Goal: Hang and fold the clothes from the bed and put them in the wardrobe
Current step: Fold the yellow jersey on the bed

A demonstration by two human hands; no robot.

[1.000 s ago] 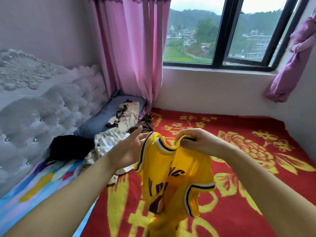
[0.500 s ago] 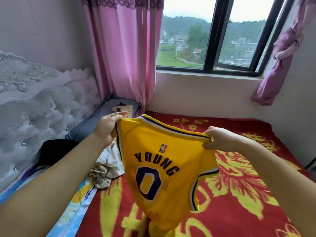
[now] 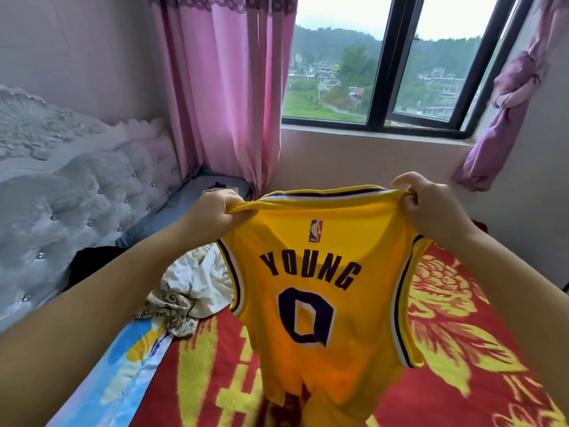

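Observation:
A yellow basketball jersey (image 3: pixel 320 303) with purple trim, the word YOUNG and a number 0 hangs spread out in front of me above the bed. My left hand (image 3: pixel 215 212) grips its left shoulder strap and my right hand (image 3: pixel 431 208) grips its right shoulder strap. The jersey's hem droops to the red and yellow flowered blanket (image 3: pixel 462 349). A crumpled white and patterned garment (image 3: pixel 191 288) lies on the bed to the left of the jersey, with a black garment (image 3: pixel 92 260) beyond it by the headboard.
A grey tufted headboard (image 3: pixel 61 195) runs along the left. Pink curtains (image 3: pixel 221 87) hang in the corner beside a black-framed window (image 3: pixel 381 63). A tied purple curtain (image 3: pixel 505 112) hangs at the right. A blue pillow (image 3: pixel 172 211) lies near the corner.
My hands moved apart and lifted, stretching the bunched jersey open so its back faces me. It now hangs higher and flatter than half a second ago.

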